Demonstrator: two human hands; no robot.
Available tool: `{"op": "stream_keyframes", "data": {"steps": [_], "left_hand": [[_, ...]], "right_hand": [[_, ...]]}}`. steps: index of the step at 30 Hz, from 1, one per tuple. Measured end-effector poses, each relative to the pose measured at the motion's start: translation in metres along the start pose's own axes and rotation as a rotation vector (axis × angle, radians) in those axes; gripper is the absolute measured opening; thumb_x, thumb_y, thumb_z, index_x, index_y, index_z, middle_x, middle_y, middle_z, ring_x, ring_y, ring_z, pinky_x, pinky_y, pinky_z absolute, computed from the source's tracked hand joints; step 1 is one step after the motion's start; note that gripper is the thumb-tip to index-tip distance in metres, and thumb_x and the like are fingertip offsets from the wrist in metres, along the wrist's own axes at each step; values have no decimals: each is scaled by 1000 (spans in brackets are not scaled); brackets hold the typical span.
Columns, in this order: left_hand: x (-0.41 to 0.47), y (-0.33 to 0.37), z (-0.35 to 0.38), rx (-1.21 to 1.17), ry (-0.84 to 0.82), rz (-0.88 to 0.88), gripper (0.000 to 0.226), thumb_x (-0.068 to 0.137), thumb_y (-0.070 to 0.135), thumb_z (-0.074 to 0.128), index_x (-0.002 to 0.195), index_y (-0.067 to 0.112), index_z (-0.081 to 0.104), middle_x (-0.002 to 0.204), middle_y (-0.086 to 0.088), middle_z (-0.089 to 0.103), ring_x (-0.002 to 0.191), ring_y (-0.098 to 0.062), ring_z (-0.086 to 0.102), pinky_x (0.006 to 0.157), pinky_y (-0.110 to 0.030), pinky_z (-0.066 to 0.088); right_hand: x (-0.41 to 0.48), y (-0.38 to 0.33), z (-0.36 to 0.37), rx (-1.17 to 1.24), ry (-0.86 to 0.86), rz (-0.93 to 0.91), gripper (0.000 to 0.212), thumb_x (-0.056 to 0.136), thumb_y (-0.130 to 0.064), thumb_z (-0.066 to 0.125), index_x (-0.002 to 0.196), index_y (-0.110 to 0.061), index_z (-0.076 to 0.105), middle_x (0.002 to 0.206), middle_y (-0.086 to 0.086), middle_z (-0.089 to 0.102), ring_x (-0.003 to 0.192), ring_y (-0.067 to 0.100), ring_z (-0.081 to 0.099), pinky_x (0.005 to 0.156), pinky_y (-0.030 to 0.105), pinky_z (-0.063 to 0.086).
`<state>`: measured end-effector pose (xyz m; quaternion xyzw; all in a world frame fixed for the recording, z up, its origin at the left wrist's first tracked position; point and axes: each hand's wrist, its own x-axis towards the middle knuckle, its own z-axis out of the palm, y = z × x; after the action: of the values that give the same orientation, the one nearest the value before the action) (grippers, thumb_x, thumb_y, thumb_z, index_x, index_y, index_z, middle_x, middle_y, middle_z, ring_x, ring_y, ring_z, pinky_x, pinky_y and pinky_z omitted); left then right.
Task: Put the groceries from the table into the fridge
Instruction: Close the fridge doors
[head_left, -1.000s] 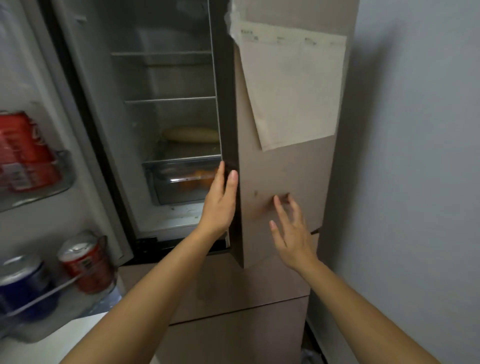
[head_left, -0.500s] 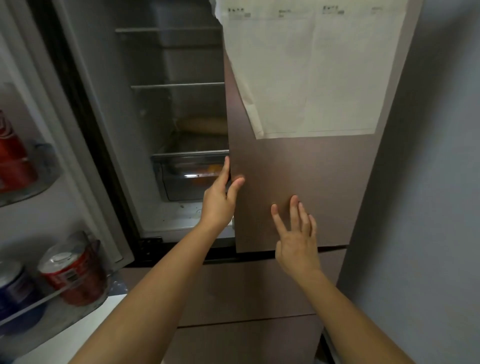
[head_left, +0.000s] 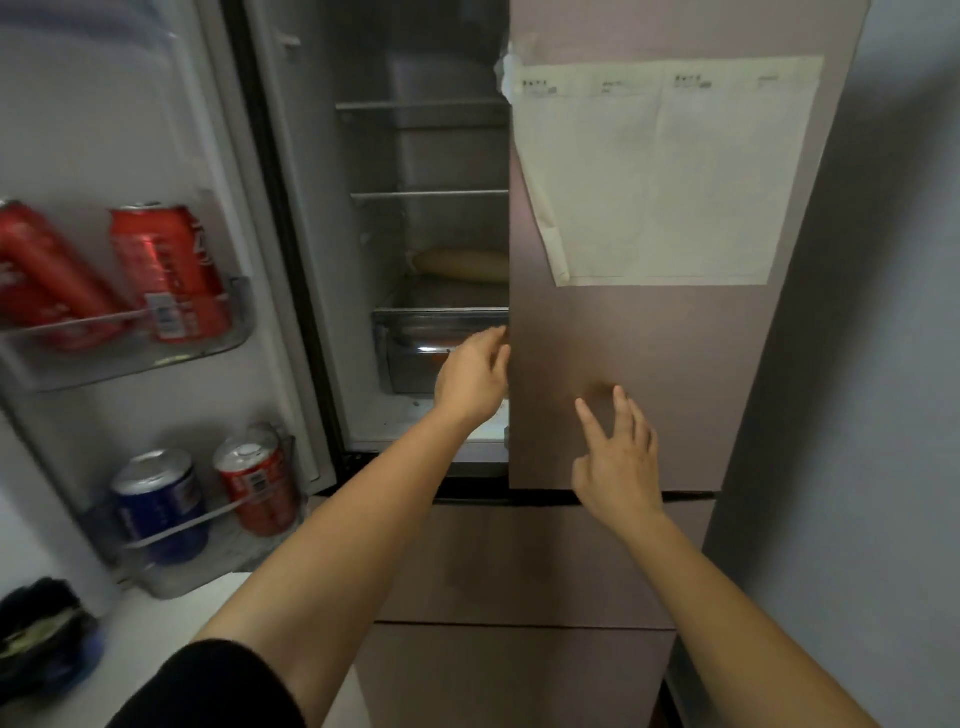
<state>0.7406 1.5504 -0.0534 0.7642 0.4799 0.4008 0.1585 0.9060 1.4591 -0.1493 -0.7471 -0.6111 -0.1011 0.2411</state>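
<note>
The fridge (head_left: 426, 156) stands with its left door (head_left: 130, 104) swung wide and its right door (head_left: 649, 364) nearly flat to the front. My left arm reaches straight ahead; my left hand (head_left: 470, 376) curls its fingers round the right door's left edge, gripping it in front of the drawer (head_left: 415, 353). My right hand (head_left: 618, 467) is released, fingers spread and pointing up before the door's face; I cannot tell if they touch it. A pale roll (head_left: 462, 264) lies on the shelf above the drawer, long axis left to right. In the left door's upper rack two red cans (head_left: 166, 270) lean with tops to the left; below, a blue can (head_left: 156, 504) and a red can (head_left: 257, 483) stand nearly upright.
</note>
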Motion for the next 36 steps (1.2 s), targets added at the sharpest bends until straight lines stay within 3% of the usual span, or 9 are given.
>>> {"op": "stream_keyframes", "data": {"steps": [3, 9, 14, 17, 22, 24, 27, 31, 36], "left_hand": [[-31, 13, -48, 54, 250, 159, 42, 103, 33, 46, 142, 20, 52, 144, 1, 53, 132, -18, 47, 108, -42, 41], [-102, -2, -150, 248, 651, 450, 42, 98, 30, 52, 136, 11, 56, 146, -12, 46, 137, -24, 41, 111, -42, 36], [-137, -52, -224, 436, 964, 350, 59, 96, 44, 49, 144, 12, 36, 153, -16, 28, 143, -32, 28, 116, -51, 24], [-156, -86, -255, 332, 982, 33, 73, 96, 51, 43, 154, 13, 20, 161, -17, 14, 149, -27, 14, 121, -41, 11], [-171, -133, -265, -26, 730, -368, 71, 104, 51, 27, 159, 15, 2, 167, -4, 3, 153, -16, 3, 117, -25, 3], [-175, -137, -261, -63, 695, -399, 66, 105, 50, 24, 159, 14, 10, 166, -4, 12, 152, -16, 11, 118, -27, 8], [-175, -132, -263, -39, 825, -418, 61, 105, 51, 23, 154, 16, 28, 157, -8, 33, 145, -21, 28, 112, -28, 19], [-167, -117, -272, -14, 889, -423, 61, 104, 51, 23, 154, 17, 29, 156, -10, 33, 144, -24, 27, 116, -36, 20], [-159, -96, -259, -93, 904, -331, 60, 105, 50, 24, 154, 17, 29, 156, -5, 32, 140, -15, 32, 105, -17, 18]], "right_hand": [[4, -29, -11, 161, 146, -43, 63, 95, -20, 55, 155, -19, 33, 164, 16, 16, 150, 33, 14, 118, 53, 24], [3, -143, -13, 396, 203, -311, 54, 100, -30, 51, 151, -19, 38, 161, 8, 25, 150, 24, 18, 121, 45, 22], [-27, -244, -1, 546, 148, -582, 47, 99, -34, 45, 143, -17, 48, 143, 7, 47, 133, 21, 43, 111, 40, 40], [-53, -283, 10, 547, 22, -751, 43, 100, -31, 44, 140, -17, 50, 132, 5, 55, 119, 19, 52, 101, 40, 47], [-85, -302, 35, 364, -225, -848, 55, 104, -38, 39, 155, -20, 30, 151, 2, 41, 137, 20, 36, 111, 39, 33], [-88, -300, 36, 386, -231, -824, 57, 103, -44, 39, 154, -22, 30, 152, 1, 38, 140, 19, 33, 113, 40, 32], [-87, -292, 33, 417, -240, -798, 57, 101, -53, 39, 150, -24, 36, 151, -1, 40, 139, 17, 35, 114, 38, 31], [-85, -269, 35, 442, -191, -762, 55, 98, -61, 37, 140, -26, 44, 143, -3, 46, 131, 14, 41, 109, 36, 38], [-77, -225, 35, 534, -176, -629, 56, 95, -69, 32, 126, -27, 52, 126, -4, 54, 112, 12, 52, 94, 35, 46]]}}
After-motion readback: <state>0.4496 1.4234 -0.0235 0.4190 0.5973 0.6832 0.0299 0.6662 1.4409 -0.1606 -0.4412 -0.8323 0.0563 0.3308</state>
